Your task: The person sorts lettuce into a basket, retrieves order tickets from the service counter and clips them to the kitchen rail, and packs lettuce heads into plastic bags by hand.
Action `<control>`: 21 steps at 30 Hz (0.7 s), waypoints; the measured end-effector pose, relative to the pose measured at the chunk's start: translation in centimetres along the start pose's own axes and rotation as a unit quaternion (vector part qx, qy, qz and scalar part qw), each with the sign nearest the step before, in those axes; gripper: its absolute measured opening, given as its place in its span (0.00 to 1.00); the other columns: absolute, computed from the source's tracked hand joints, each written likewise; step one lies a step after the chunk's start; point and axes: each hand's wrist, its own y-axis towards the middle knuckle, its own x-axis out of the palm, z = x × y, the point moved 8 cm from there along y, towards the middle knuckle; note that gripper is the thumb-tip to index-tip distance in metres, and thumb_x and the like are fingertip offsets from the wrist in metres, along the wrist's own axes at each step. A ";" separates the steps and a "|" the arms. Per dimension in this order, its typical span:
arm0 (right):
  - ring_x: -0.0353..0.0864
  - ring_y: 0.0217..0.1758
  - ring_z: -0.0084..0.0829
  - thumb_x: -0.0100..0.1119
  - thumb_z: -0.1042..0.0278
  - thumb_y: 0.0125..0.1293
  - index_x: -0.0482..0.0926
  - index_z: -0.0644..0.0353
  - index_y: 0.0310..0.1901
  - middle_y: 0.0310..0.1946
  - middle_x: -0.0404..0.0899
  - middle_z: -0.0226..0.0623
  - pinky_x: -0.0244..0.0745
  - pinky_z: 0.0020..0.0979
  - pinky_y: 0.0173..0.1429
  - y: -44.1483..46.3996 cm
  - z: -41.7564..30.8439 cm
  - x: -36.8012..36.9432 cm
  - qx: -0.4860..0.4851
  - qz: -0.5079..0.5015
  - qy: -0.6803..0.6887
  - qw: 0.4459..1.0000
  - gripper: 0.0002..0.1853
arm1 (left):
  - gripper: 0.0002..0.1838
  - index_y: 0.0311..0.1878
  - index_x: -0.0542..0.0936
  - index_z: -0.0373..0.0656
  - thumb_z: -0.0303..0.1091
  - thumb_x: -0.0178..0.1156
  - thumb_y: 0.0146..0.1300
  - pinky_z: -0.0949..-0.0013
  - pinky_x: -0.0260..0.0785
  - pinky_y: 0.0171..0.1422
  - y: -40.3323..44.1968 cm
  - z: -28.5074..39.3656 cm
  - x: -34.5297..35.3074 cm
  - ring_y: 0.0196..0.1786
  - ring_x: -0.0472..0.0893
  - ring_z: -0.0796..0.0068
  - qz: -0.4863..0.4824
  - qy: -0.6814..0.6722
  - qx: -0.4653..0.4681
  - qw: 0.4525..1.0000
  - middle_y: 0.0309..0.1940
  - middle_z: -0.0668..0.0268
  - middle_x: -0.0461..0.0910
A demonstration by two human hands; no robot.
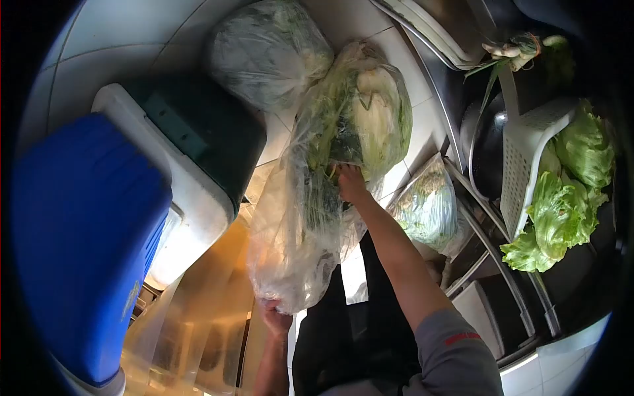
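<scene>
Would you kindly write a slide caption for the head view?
The left hand grips one end of a clear plastic bag of leafy vegetables; the right hand is at its middle.

Grey short sleeve [446, 360], small red lettering [462, 338] on it; black trousers [389, 343]; forearms [399, 254] bare.

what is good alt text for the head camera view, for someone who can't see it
A person's left hand has its grip on the near end of a large clear plastic bag of leafy vegetables, while the right hand is at its middle. A second filled bag lies beyond; a blue container is at left, lettuce and a white basket at right.
</scene>
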 end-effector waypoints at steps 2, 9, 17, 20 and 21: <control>0.52 0.63 0.46 0.66 0.70 0.41 0.51 0.56 0.62 0.59 0.53 0.46 0.56 0.44 0.61 -1.1 0.1 -0.7 0.002 0.049 0.029 0.998 0.45 | 0.19 0.45 0.71 0.38 0.23 0.51 0.45 0.64 0.63 0.56 0.1 0.2 -2.4 0.51 0.71 0.67 0.009 0.215 0.063 0.974 0.47 0.60 0.71; 0.56 0.59 0.50 0.63 0.78 0.37 0.52 0.55 0.61 0.55 0.56 0.48 0.58 0.45 0.58 -3.5 1.1 -2.4 0.010 0.123 0.117 0.985 0.45 | 0.20 0.45 0.71 0.41 0.21 0.51 0.44 0.64 0.63 0.55 0.7 0.9 -3.0 0.51 0.70 0.69 0.006 0.174 0.097 0.980 0.47 0.62 0.70; 0.55 0.60 0.57 0.72 0.70 0.28 0.46 0.54 0.63 0.58 0.49 0.58 0.60 0.44 0.59 -4.2 2.1 -5.4 0.002 0.049 0.228 0.972 0.57 | 0.23 0.48 0.68 0.43 0.23 0.48 0.42 0.64 0.67 0.53 0.6 0.6 -3.3 0.49 0.71 0.68 0.066 0.087 0.012 0.994 0.45 0.64 0.70; 0.58 0.58 0.57 0.71 0.69 0.29 0.44 0.55 0.64 0.59 0.48 0.59 0.62 0.41 0.58 -3.7 2.0 -4.8 -0.002 -0.012 0.216 0.976 0.57 | 0.21 0.47 0.68 0.42 0.23 0.47 0.43 0.65 0.67 0.51 0.8 1.5 -2.2 0.46 0.72 0.69 0.065 0.082 0.034 0.994 0.42 0.64 0.71; 0.59 0.58 0.56 0.71 0.68 0.29 0.44 0.55 0.64 0.59 0.50 0.59 0.63 0.40 0.58 -3.4 1.7 -4.5 -0.012 -0.026 0.192 0.981 0.57 | 0.21 0.46 0.69 0.42 0.24 0.47 0.44 0.66 0.67 0.50 0.8 1.7 -1.8 0.45 0.73 0.69 0.060 0.079 0.036 0.994 0.41 0.65 0.72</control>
